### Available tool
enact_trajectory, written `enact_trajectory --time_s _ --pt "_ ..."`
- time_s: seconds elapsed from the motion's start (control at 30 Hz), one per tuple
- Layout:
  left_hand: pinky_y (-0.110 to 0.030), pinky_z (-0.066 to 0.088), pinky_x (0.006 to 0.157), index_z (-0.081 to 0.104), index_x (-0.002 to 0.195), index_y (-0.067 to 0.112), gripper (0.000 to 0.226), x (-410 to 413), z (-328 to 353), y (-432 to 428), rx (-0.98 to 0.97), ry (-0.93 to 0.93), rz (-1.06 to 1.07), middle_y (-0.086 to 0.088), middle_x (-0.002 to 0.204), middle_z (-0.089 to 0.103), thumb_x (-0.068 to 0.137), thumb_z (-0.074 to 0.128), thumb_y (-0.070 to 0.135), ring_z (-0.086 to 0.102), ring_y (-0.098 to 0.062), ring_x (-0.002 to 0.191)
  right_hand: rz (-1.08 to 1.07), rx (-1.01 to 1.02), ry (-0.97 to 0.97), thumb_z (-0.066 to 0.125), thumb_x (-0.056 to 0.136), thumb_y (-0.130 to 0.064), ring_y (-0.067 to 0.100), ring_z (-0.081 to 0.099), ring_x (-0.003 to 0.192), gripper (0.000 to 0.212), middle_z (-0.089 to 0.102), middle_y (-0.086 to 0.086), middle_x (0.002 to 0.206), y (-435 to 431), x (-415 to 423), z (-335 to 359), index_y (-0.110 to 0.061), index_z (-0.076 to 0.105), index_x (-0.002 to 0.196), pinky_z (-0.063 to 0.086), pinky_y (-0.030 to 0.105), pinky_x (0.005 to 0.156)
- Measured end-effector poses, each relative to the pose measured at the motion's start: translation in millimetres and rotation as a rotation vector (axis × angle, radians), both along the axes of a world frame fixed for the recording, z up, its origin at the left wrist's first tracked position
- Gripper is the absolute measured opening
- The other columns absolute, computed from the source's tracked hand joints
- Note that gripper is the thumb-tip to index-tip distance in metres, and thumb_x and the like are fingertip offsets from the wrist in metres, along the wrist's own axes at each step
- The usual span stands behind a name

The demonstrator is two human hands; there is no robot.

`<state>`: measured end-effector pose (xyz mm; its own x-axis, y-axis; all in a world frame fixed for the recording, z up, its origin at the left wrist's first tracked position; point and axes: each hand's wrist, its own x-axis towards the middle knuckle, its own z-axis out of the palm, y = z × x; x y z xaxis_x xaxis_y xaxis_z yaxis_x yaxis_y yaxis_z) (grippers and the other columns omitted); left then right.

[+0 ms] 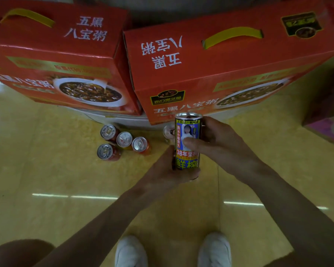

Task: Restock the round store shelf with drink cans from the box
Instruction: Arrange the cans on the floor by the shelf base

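A tall black, blue and yellow drink can (187, 132) stands upright in the air in front of me. My right hand (218, 143) grips its upper half, thumb across the label. My left hand (168, 170) holds its bottom end from below. Several red cans (123, 139) with silver tops stand together on the yellow floor to the left. One more silver-topped can (169, 132) shows just behind the held can. Two big red cartons, one on the left (52, 54) and one on the right (220, 70), rest on a white round shelf edge (127, 120).
The glossy yellow tiled floor (46, 170) spreads on all sides. My white shoes (131, 251) show at the bottom. A dark box with a pink side (328, 124) sits at the right edge.
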<state>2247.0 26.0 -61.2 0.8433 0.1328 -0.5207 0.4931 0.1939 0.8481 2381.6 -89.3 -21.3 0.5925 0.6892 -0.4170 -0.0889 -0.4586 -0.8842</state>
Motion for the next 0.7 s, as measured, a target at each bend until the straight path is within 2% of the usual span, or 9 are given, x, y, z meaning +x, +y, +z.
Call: enact_trajectory --time_s 0.13,0.23,0.3,0.37,0.47,0.53,0.7 --pt "-0.041 0.055 0.080 0.054 0.119 0.007 0.052 -10.2 26.3 -11.1 -0.005 0.087 0.083 -0.007 0.093 0.069 0.076 0.074 0.027 0.065 -0.014 0.083 -0.133 -0.040 0.057 0.077 0.087 -0.022 0.002 0.071 0.092 0.034 0.077 -0.008 0.100 -2.6 -21.4 19.6 -0.025 0.065 0.119 0.053 0.026 0.082" --pt "-0.039 0.055 0.087 0.056 0.121 0.004 0.051 -22.0 60.9 -15.9 -0.132 0.119 0.078 -0.007 0.097 0.067 0.078 0.074 0.025 0.064 -0.016 0.087 -0.229 -0.047 0.125 0.077 0.087 -0.022 0.009 0.072 0.095 0.029 0.077 -0.006 0.101 -12.7 -35.4 46.2 -0.024 0.067 0.114 0.057 0.035 0.088" --pt "-0.032 0.055 0.081 0.058 0.118 0.003 0.044 -35.0 90.1 -21.6 -0.135 0.120 0.099 -0.006 0.094 0.067 0.080 0.073 0.019 0.063 -0.016 0.086 -0.259 -0.034 0.173 0.076 0.088 -0.022 0.012 0.072 0.099 0.031 0.077 -0.004 0.104 -22.1 -46.6 72.3 -0.023 0.067 0.117 0.056 0.040 0.093" --pt "-0.031 0.057 0.081 0.059 0.114 0.004 0.039 -48.1 122.3 -29.3 -0.135 0.132 0.112 -0.006 0.091 0.068 0.080 0.073 0.017 0.064 -0.015 0.083 -0.251 -0.036 0.193 0.075 0.089 -0.018 0.011 0.072 0.100 0.031 0.077 -0.003 0.106 -31.0 -59.3 104.7 -0.021 0.066 0.119 0.056 0.037 0.092" --pt "-0.038 0.059 0.089 0.062 0.114 0.011 0.051 -64.8 181.7 -39.3 -0.125 0.196 0.079 -0.008 0.096 0.073 0.070 0.078 0.031 0.071 -0.018 0.088 -0.213 -0.070 0.176 0.074 0.089 -0.016 0.008 0.072 0.098 0.030 0.077 -0.004 0.105 -42.5 -76.5 163.7 -0.020 0.065 0.118 0.055 0.029 0.085" --pt "-0.038 0.058 0.090 0.063 0.116 0.014 0.053 -73.1 227.8 -42.5 -0.105 0.212 0.037 -0.008 0.100 0.076 0.070 0.078 0.036 0.073 -0.021 0.094 -0.183 -0.076 0.173 0.074 0.089 -0.016 0.007 0.072 0.096 0.033 0.076 -0.003 0.105 -47.1 -82.8 210.7 -0.018 0.064 0.120 0.053 0.025 0.080" --pt "-0.043 0.057 0.089 0.063 0.114 0.004 0.044 -86.8 353.5 -47.9 -0.080 0.166 0.034 -0.016 0.100 0.074 0.078 0.076 0.027 0.071 -0.025 0.092 -0.062 -0.125 0.082 0.073 0.081 -0.045 0.007 0.070 0.101 0.049 0.074 -0.009 0.110 -47.9 -88.6 345.2 -0.030 0.061 0.126 0.057 0.042 0.091"
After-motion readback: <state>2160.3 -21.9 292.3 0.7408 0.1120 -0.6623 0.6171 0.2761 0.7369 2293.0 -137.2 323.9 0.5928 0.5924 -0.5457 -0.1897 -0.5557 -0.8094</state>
